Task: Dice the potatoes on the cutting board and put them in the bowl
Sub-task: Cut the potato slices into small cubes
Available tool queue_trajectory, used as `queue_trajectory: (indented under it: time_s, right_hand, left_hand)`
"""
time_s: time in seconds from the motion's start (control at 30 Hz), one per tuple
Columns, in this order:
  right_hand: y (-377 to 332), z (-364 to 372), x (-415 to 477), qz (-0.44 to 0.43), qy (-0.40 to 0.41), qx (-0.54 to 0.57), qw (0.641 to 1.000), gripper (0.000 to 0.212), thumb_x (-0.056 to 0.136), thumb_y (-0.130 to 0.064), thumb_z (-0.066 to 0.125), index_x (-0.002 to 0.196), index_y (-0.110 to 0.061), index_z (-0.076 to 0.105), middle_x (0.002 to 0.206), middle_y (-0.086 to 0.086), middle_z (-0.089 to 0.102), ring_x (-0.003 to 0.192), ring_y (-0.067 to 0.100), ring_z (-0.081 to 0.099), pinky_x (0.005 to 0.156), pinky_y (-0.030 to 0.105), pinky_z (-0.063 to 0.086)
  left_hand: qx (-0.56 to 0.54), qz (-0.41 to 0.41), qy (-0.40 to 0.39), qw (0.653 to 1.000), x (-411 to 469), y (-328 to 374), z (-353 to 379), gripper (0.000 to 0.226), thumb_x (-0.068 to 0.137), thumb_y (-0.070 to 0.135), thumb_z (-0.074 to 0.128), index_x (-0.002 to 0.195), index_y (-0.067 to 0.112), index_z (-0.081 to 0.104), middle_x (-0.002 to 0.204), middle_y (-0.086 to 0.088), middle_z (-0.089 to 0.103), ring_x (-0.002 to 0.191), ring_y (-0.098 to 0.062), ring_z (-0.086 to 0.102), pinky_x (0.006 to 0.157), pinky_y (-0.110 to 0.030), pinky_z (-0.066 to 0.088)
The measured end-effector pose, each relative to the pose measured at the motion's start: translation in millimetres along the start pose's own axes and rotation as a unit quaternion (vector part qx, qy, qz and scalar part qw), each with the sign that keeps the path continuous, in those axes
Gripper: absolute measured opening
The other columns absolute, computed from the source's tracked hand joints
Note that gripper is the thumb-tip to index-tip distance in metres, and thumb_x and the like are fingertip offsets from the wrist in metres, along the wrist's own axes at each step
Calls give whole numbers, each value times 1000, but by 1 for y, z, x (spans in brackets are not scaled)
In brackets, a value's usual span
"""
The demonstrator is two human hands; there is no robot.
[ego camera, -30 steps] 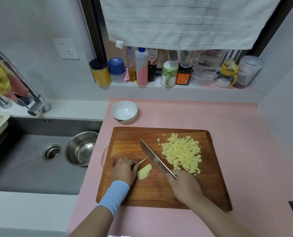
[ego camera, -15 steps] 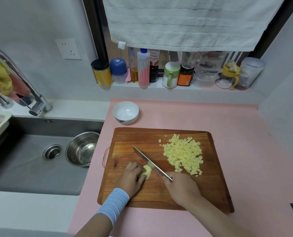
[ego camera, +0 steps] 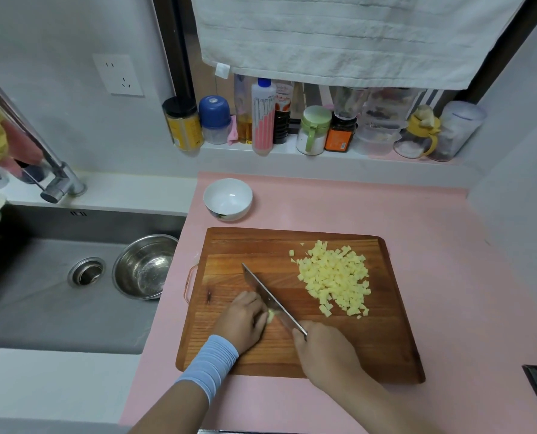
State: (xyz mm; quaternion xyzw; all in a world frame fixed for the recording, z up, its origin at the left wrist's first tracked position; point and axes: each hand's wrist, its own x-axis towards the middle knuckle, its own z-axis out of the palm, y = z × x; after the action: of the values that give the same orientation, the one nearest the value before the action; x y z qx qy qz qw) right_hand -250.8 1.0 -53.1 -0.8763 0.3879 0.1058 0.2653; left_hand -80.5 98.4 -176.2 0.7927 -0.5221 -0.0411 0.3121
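Pink tabletop [ego camera: 323, 208] carries a brown wooden cutting board [ego camera: 370, 339], centre frame. Yellow diced potato pile [ego camera: 332, 277] on the board's upper right. White ceramic bowl [ego camera: 228, 198] above the board. Right hand [ego camera: 326, 355] grips a steel knife [ego camera: 270, 297]. Left hand [ego camera: 243, 321] curls over a small potato remnant [ego camera: 271, 315], blade against it. A second ago the remnant lay exposed; the blade has since shifted left.

Steel sink [ego camera: 41, 308] at the left, steel bowl [ego camera: 143, 266] inside it beside the drain [ego camera: 86, 272], chrome faucet [ego camera: 57, 180] behind, white wall socket [ego camera: 118, 75], white towel [ego camera: 339, 39] hanging above a ledge with jars and bottles [ego camera: 262, 115], pink counter [ego camera: 354, 208]
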Motion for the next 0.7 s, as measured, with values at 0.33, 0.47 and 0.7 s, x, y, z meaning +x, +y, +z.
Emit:
queue_trajectory:
  time_s: [0.33,0.47,0.7]
  right_hand:
    - [-9,7,21,36,-44,53,997,26,106,-39,44,85,-28,56,82,-9,59,80,18,58,71,29,44]
    - [-4,2,22,38,-42,74,996,25,105,-41,45,90,-27,60,88,-7,64,84,18,60,74,31,46]
    - [-10,-3,11,6,-12,35,999,33,106,-44,38,98,-28,65,89,-8,66,84,16,62,72,32,50]
  left_hand:
    - [-31,-4,42,999,-8,0,4,18,91,28,57,81,17,68,89,7,61,86,-14,56,77,-32,51]
    - [-29,11,62,998,-18,-3,7,14,92,25,61,84,16,69,92,7,60,88,-13,54,79,-27,48]
    - [-27,27,48,998,-18,-4,4,13,92,23,59,84,18,68,90,8,59,85,-12,53,75,-28,49]
